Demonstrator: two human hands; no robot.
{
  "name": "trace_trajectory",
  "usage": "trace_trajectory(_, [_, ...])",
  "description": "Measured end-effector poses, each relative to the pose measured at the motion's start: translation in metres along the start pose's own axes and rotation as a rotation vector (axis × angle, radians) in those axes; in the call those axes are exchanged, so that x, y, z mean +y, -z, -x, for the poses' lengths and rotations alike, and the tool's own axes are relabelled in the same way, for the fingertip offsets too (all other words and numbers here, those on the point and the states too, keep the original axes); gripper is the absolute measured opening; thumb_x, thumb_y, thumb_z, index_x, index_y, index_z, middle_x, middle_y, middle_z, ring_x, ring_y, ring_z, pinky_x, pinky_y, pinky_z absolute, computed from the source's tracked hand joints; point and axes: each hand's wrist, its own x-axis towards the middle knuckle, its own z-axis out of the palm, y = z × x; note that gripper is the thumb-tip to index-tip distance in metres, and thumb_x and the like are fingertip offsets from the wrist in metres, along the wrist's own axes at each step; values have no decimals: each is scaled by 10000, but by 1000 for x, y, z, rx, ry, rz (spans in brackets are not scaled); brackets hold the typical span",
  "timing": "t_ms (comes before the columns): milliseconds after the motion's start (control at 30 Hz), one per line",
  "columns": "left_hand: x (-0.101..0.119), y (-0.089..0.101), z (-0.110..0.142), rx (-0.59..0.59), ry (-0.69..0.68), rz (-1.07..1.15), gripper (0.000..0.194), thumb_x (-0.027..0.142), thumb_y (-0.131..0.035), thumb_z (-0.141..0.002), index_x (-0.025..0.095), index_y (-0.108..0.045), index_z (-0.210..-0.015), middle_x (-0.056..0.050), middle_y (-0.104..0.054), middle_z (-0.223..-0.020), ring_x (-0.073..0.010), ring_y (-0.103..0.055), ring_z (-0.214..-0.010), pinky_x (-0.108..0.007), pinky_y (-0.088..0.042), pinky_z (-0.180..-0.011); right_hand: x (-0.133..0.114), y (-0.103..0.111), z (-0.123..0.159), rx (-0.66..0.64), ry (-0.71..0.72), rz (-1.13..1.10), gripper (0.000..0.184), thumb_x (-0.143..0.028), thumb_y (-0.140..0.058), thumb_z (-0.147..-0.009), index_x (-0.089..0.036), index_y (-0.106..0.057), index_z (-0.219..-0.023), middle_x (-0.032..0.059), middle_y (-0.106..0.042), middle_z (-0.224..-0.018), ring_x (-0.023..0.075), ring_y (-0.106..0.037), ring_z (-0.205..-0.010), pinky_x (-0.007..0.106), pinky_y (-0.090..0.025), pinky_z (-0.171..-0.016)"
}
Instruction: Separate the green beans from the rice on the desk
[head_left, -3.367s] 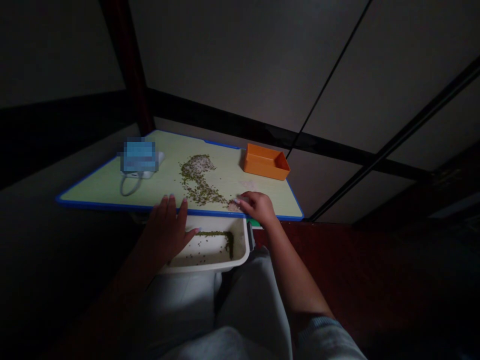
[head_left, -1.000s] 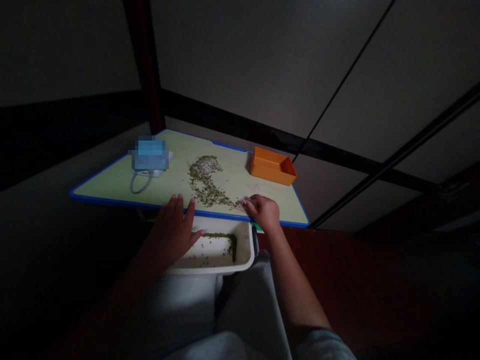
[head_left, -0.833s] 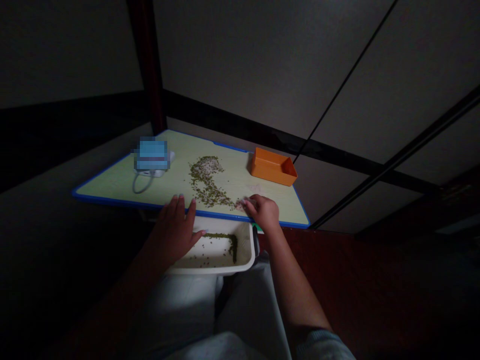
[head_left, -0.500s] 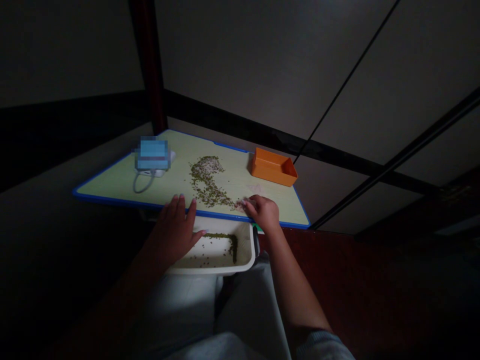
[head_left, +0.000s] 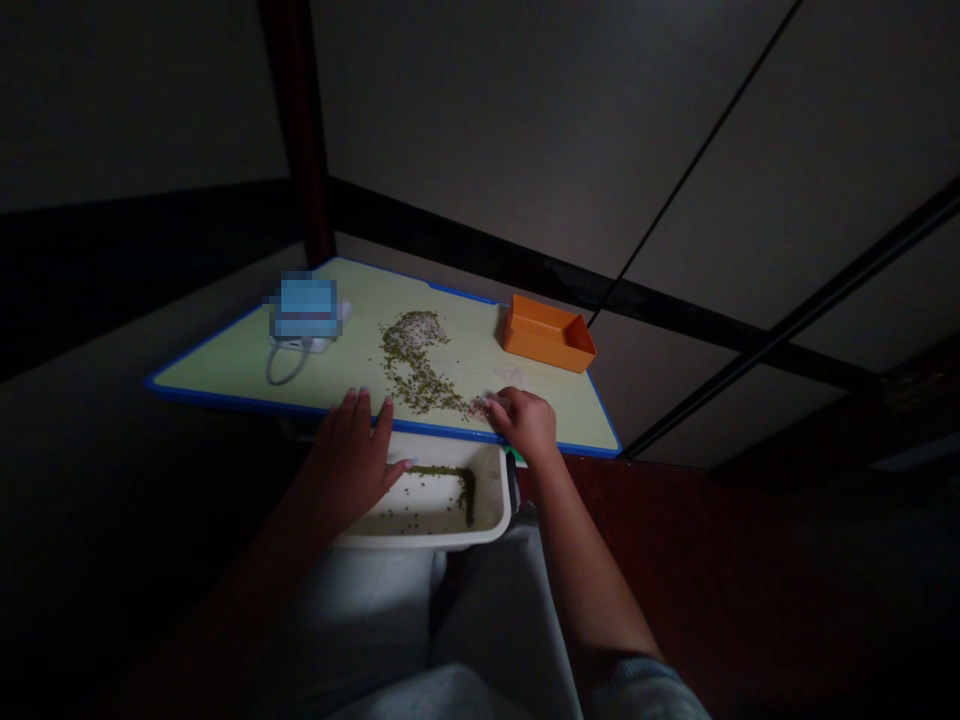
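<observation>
Small green and pale grains lie strewn over the pale yellow tabletop, in a curved trail that runs toward the near edge. At the trail's right end my right hand rests with fingers bent together beside a few pinkish bits; what its fingertips pinch, if anything, is too small to name. My left hand lies over the table's near edge, fingers spread and holding nothing. Its thumb reaches over a white plastic bin below the edge. Inside the bin, green grains are gathered along the far and right sides.
An orange open box stands at the table's back right. On the left is a blurred-out blue device with a looped grey cable. Dark-trimmed wall panels rise behind the table. My legs are under the bin.
Almost nothing differs. My right hand has shifted very slightly at the end of the grain trail, while my left hand stays in place.
</observation>
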Motion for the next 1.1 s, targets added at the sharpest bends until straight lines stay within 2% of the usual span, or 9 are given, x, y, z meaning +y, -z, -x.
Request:
trace_trajectory(200, [-1, -2, 0, 23, 5, 48, 809, 479, -573, -766, 44, -370, -1417, -337, -344, -1515, -460, -295, -1447, -583, -296, -1129, -1, -2, -3, -6, 37, 12, 360, -532, -498, -945, -236, -690, -1019, 51, -750, -886, 183, -663, -787, 263, -350, -647])
trace_trajectory(567, [0, 1, 0, 5, 0, 34, 812, 470, -585, -763, 25, -374, -1409, -365, -344, -1498, -476, -308, -1435, -590, -308, -1119, -1, 0, -5, -49, 103, -14, 385, -551, -500, -943, -241, -702, -1046, 55, -749, -912, 181, -664, -814, 255, -355, -661])
trace_trajectory(767, [-2, -2, 0, 22, 1, 66, 805, 476, -560, -766, 54, -362, -1422, -332, -321, -1530, -458, -279, -1455, -607, -306, -1120, -6, 4, -7, -74, 110, 2, 385, -547, -499, -946, -239, -705, -1047, 62, -746, -908, 178, -660, -810, 251, -356, -662])
trace_trajectory(933, [-1, 1, 0, 14, 0, 59, 803, 466, -572, -763, 27, -379, -1407, -357, -351, -1499, -488, -304, -1433, -611, -310, -1114, -10, 0, -8, -66, 179, -13, 384, -545, -488, -952, -240, -704, -1041, 55, -742, -876, 175, -658, -802, 252, -359, -676])
trace_trajectory(1100, [1, 3, -1, 5, -5, 15, 809, 463, -573, -768, 18, -367, -1412, -371, -347, -1490, -489, -318, -1424, -596, -310, -1115, -10, -3, -10, -70, 238, -70, 377, -528, -488, -957, -235, -704, -1057, 60, -749, -940, 178, -667, -854, 252, -380, -719])
